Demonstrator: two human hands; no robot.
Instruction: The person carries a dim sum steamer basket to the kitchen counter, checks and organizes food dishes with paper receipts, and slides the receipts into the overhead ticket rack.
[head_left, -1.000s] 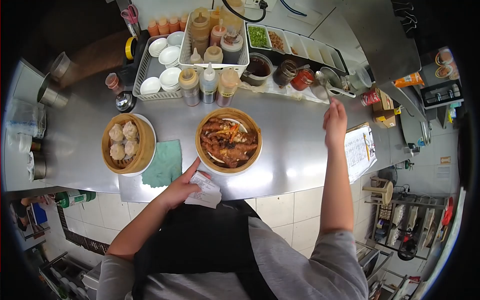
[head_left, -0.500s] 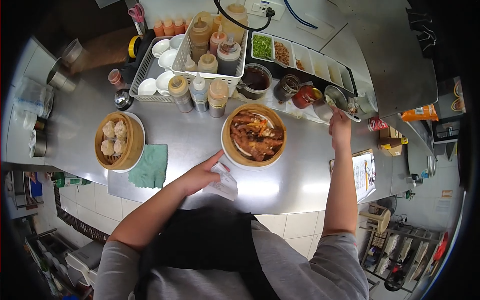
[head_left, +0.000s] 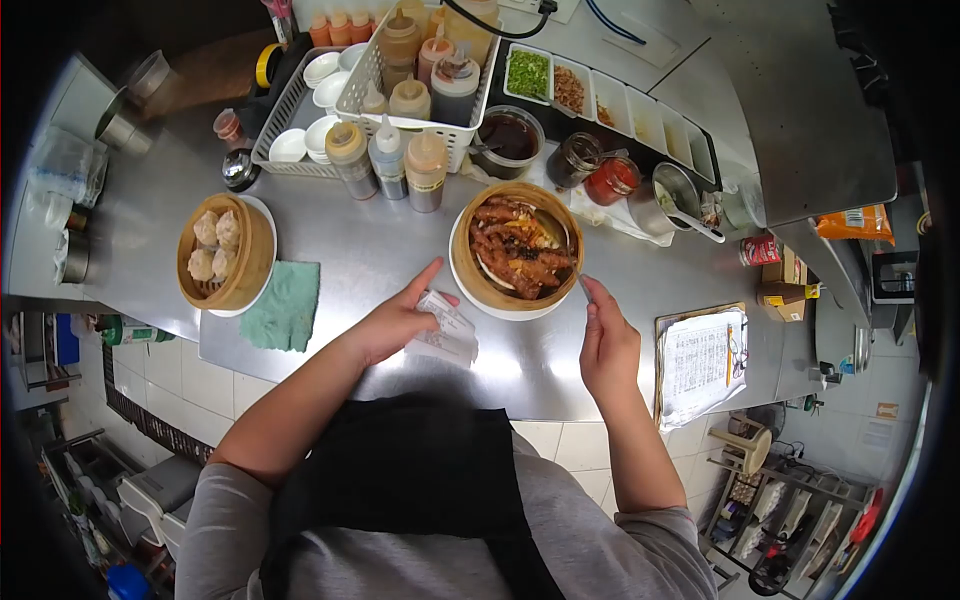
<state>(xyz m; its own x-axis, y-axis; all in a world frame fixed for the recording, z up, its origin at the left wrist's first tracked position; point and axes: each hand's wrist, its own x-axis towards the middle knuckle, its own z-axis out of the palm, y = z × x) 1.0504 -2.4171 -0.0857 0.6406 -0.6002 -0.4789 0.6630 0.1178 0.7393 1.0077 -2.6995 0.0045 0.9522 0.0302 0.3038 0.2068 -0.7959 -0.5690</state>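
In front of me a round bamboo steamer (head_left: 466,270) sits on a white plate (head_left: 490,308). It holds brown, sauced chicken feet (head_left: 520,250) with bits of orange garnish. My right hand (head_left: 610,345) pinches the thin handle of a metal spoon (head_left: 584,290), which reaches over the steamer's right rim; its head lies against the food and is partly hidden. Left of the steamer, my left hand (head_left: 395,325) grips a printed paper slip (head_left: 445,335), index finger stretched toward the plate. Farther left, another steamer (head_left: 262,250) holds several dumplings (head_left: 215,245).
A green cloth (head_left: 280,305) lies beside the left steamer. Sauce bottles (head_left: 425,170) and a basket (head_left: 465,145) stand behind. Along the back right are a garnish tray (head_left: 620,100), sauce jars (head_left: 612,180) and a metal pot (head_left: 660,210). A clipboard (head_left: 700,365) lies right.
My right hand has come from the metal pot down and left to the chicken feet steamer, now with a spoon in it. My left hand still holds the slip.
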